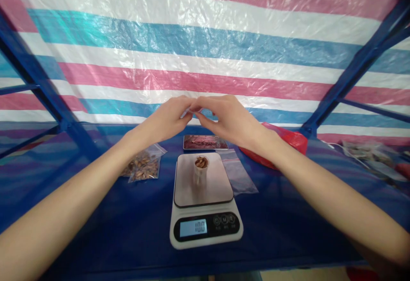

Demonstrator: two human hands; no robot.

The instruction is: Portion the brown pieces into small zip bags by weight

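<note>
My left hand (174,116) and my right hand (224,112) meet at the fingertips, raised above the far side of the blue table. Both are closed in a pinch, and whatever may be between the fingers is too small to make out. Below them stands a white kitchen scale (205,225) with a steel plate, its display (194,228) reading 10.0. A small clear cup (200,173) with brown dried pieces stands upright on the plate. Left of the scale, partly behind my left forearm, lies a clear zip bag (145,165) of similar brown pieces.
Behind the scale lies a phone-like flat slab (205,142) with a dark reddish surface. A flat clear zip bag (240,176) is right of the scale, near a red plastic bag (293,140). More clear bags (368,153) lie far right. Blue metal posts flank a striped tarp (205,50).
</note>
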